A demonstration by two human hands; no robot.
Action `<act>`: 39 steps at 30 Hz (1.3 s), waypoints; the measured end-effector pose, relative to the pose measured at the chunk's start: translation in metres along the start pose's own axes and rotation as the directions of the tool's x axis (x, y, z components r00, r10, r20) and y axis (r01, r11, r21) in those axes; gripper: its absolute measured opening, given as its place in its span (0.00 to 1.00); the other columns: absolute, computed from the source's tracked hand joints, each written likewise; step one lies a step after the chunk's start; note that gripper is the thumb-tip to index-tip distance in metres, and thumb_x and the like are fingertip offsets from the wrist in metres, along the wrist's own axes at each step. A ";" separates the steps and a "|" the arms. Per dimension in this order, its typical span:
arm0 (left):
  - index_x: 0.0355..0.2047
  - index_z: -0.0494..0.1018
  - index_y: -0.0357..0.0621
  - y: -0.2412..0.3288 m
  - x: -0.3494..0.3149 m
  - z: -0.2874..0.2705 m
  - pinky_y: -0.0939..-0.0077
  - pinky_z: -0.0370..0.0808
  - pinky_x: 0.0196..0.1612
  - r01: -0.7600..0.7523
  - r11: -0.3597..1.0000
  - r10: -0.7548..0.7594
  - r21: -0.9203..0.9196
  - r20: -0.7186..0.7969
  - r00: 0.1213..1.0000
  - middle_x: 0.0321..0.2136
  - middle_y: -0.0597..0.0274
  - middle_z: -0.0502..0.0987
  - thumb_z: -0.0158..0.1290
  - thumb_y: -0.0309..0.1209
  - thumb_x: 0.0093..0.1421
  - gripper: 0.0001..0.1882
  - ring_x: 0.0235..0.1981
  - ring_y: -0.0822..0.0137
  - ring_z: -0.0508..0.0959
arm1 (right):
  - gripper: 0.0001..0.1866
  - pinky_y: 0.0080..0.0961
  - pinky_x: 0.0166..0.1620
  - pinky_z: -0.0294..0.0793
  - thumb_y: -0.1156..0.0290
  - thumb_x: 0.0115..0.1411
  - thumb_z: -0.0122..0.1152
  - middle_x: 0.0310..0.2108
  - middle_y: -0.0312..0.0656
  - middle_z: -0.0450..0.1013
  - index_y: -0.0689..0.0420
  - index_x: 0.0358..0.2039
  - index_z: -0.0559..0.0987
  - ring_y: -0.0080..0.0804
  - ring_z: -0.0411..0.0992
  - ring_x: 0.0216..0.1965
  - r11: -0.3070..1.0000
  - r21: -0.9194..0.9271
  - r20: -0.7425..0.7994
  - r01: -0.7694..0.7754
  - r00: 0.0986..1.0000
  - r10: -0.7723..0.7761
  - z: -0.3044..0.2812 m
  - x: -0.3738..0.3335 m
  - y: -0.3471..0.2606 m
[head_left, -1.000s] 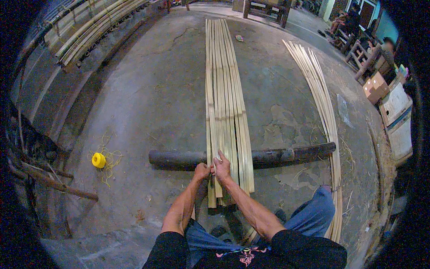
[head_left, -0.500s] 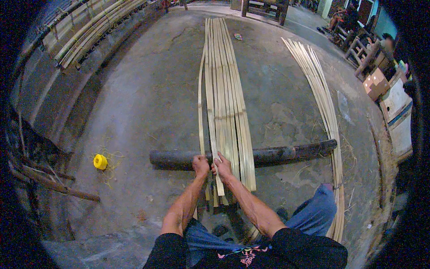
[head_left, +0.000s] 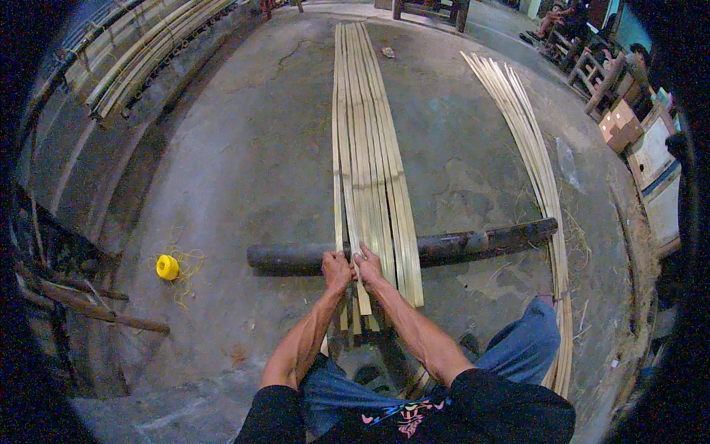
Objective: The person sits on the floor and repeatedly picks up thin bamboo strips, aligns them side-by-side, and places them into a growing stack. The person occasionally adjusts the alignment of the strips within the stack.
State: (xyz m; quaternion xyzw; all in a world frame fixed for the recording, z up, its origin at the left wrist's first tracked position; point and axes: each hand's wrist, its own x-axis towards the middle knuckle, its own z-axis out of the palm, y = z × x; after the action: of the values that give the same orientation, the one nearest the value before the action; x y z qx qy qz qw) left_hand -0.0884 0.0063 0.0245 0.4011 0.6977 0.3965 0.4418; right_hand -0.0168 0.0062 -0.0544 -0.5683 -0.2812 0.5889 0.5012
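A row of long, pale bamboo strips [head_left: 370, 159] runs away from me across the floor, side by side. Their near ends rest over a dark, round log [head_left: 288, 259] that lies crosswise. My left hand [head_left: 338, 271] is closed around the leftmost strip, just at the log. Close beside it, my right hand [head_left: 367, 268] grips the neighbouring strip, thumb on top and fingers curled at its left edge. The two hands nearly touch. Several cut ends stick out below the hands toward my knees.
A second bundle of bamboo strips [head_left: 526, 140] curves along my right, past the log's right end. A yellow twine roll [head_left: 168, 267] with loose strands sits at left. Poles [head_left: 151, 55] are stacked far left. Cardboard boxes [head_left: 620, 126] and seated people are at far right.
The leftmost strip, bowed outward with a gap before, now lies against the row. My left hand has shifted slightly right, closer to my right hand. The view has tilted slightly.
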 end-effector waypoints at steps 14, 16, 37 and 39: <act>0.28 0.62 0.35 -0.020 0.024 -0.013 0.67 0.65 0.25 -0.271 0.938 0.277 0.216 0.002 0.961 0.18 0.52 0.68 0.41 0.29 0.51 0.09 0.21 0.59 0.70 | 0.26 0.20 0.12 0.59 0.74 0.53 0.42 0.12 0.36 0.62 0.52 0.53 0.51 0.23 0.59 0.10 0.996 -0.041 -0.036 -0.075 0.997 0.073 0.017 -0.043 -0.036; 0.28 0.62 0.35 -0.022 0.026 -0.014 0.66 0.66 0.25 -0.191 0.958 0.183 0.214 0.055 0.982 0.19 0.51 0.69 0.41 0.29 0.50 0.09 0.21 0.58 0.70 | 0.26 0.19 0.12 0.57 0.74 0.53 0.41 0.13 0.36 0.61 0.51 0.53 0.50 0.22 0.58 0.11 0.993 0.069 0.019 -0.100 0.995 0.098 0.017 -0.042 -0.038; 0.37 0.63 0.35 -0.050 0.028 -0.021 0.70 0.69 0.31 -0.193 0.863 0.050 0.467 0.301 0.952 0.23 0.52 0.72 0.47 0.27 0.43 0.18 0.26 0.61 0.73 | 0.27 0.18 0.13 0.62 0.77 0.52 0.40 0.16 0.36 0.62 0.54 0.53 0.49 0.22 0.60 0.11 0.998 0.019 -0.019 -0.055 0.998 0.056 0.014 -0.061 -0.020; 0.38 0.62 0.35 -0.049 0.030 -0.023 0.69 0.69 0.32 -0.161 0.898 0.002 0.410 0.361 0.932 0.25 0.50 0.72 0.48 0.28 0.42 0.20 0.28 0.59 0.73 | 0.27 0.18 0.13 0.62 0.77 0.52 0.40 0.15 0.36 0.62 0.54 0.53 0.49 0.22 0.60 0.11 0.998 0.022 -0.012 -0.052 0.999 0.052 0.016 -0.059 -0.018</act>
State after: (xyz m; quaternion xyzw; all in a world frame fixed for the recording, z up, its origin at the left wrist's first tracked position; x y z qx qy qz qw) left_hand -0.1284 0.0109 -0.0218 0.5829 0.6601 0.1716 0.4417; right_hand -0.0356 -0.0376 -0.0121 -0.5736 -0.2567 0.6011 0.4937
